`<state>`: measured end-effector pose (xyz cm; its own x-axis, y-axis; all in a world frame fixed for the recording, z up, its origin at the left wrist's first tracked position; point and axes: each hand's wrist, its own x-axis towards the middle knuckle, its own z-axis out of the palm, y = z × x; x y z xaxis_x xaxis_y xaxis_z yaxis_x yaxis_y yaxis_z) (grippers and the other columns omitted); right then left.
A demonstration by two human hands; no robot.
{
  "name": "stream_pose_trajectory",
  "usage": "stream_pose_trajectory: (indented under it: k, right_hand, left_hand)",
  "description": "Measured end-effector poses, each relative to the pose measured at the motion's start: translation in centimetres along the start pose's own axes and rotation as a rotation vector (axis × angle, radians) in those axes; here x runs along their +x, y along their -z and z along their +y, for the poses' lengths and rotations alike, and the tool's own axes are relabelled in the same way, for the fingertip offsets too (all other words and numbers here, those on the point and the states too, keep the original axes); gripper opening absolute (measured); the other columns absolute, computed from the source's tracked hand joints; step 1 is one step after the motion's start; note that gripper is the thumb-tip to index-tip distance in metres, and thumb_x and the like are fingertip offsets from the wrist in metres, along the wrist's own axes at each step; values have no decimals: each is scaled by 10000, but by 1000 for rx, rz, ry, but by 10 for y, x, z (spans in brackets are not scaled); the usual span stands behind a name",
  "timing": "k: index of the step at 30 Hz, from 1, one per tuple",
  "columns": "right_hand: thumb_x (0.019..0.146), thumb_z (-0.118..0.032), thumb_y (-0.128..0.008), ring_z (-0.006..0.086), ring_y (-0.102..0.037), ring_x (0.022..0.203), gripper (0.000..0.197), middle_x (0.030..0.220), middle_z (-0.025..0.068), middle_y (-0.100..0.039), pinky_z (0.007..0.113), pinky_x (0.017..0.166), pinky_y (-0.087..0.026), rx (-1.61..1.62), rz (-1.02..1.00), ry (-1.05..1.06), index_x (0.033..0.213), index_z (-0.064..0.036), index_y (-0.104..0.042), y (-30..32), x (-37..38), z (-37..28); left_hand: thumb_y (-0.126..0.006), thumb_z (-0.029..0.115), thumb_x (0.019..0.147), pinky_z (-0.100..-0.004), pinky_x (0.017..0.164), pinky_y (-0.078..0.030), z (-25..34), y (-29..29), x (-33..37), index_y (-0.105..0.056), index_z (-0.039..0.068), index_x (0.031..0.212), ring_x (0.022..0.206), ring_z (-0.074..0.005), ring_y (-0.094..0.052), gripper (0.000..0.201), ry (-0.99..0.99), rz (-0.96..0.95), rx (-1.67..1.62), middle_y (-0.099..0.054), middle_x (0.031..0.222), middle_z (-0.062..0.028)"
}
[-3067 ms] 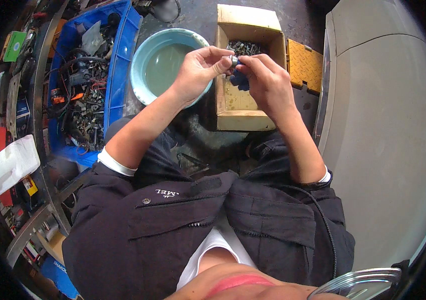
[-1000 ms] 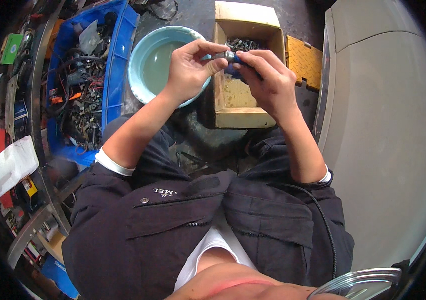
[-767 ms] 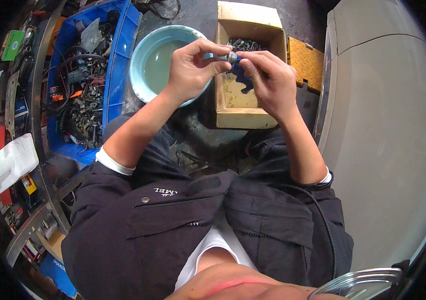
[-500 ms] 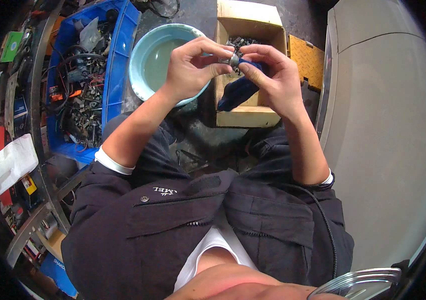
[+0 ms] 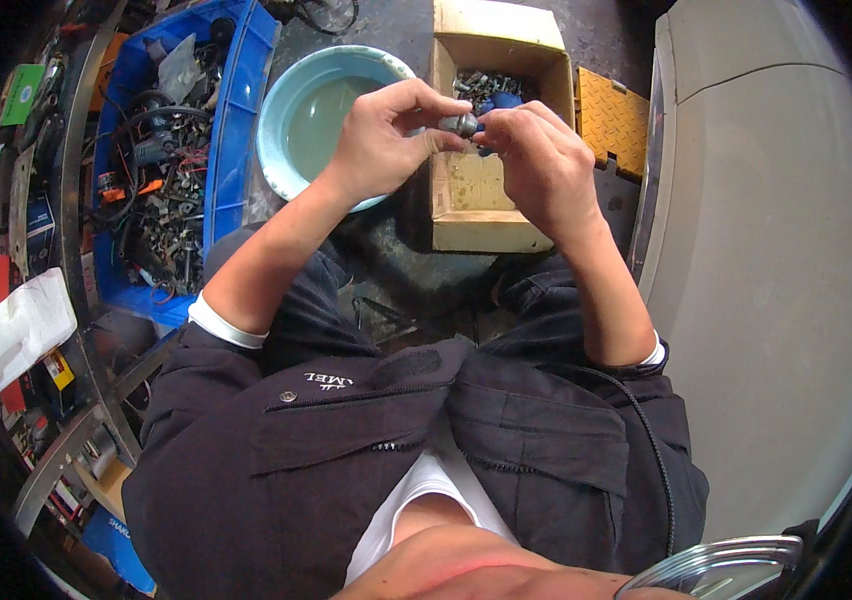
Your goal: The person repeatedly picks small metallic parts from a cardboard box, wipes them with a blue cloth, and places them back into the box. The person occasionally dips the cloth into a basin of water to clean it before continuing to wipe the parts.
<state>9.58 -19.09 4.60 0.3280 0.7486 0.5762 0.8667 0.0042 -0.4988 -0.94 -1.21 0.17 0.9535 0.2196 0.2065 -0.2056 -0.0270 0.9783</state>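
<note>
soft light pales the grey panel [image 5: 776, 230], the floor [image 5: 401, 240] lies in shadow, and edges bend toward black corners.

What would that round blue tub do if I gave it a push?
The tub would probably feel heavy, because there's a pool of cloudy liquid inside. That liquid would likely slosh if you shoved hard. It probably wouldn't tip over easily, since it looks wide and low.

A cluttered workshop, seen from above: a long blue plastic crate [image 5: 231, 170] heaped with loose, mixed metal parts [image 5: 181, 215], a brown cardboard box [image 5: 491, 233] holding small silvery metal pieces [image 5: 476, 86], grey metal shelving [image 5: 71, 185] crammed with coloured boxes [image 5: 22, 93], and a dark, stained floor [image 5: 391, 22].
</note>
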Motion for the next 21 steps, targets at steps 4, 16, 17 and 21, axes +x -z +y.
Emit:
stream_pose_trajectory:
  k: [4, 16, 17, 21]
  right_hand:
    - [855, 10, -679, 321, -699, 773, 154, 844, 130, -683, 373, 708, -561, 146, 16, -270, 972, -26, -586, 1, 0, -8]
    - [955, -125, -664, 56, -545, 630, 90, 794, 44, -672, 196, 571, -393, 1459, -228, -979, 989, -72, -599, -5, -11, 16]
    - [960, -140, -663, 50, -534, 626, 91, 785, 40, -670, 197, 565, -388, 1458, -192, -1013, 979, -70, -608, -5, -10, 12]
    - [910, -180, -730, 66, -575, 662, 166, 799, 43, -681, 208, 605, -442, 1027, -79, -858, 971, -55, -640, -5, -9, 11]
  left_hand:
    - [-760, -138, 748, -298, 841, -589, 1, 0, 1, -684, -3, 973, 968, -191, -679, 273, -253, 20, 180, -683, 1014, -119]
    - [-794, -68, 732, -300, 765, -580, 7, 5, 7, -739, 52, 891, 903, -217, -715, 207, -644, -57, 435, -719, 935, -93]
    - [-789, -61, 747, -294, 778, -582, 8, 5, 7, -737, 51, 924, 920, -211, -713, 216, -557, -41, 419, -717, 949, -93]
    - [-779, -14, 799, -294, 852, -582, 2, -4, 4, -691, 16, 1097, 997, -177, -682, 312, -190, 51, 165, -688, 1031, -84]
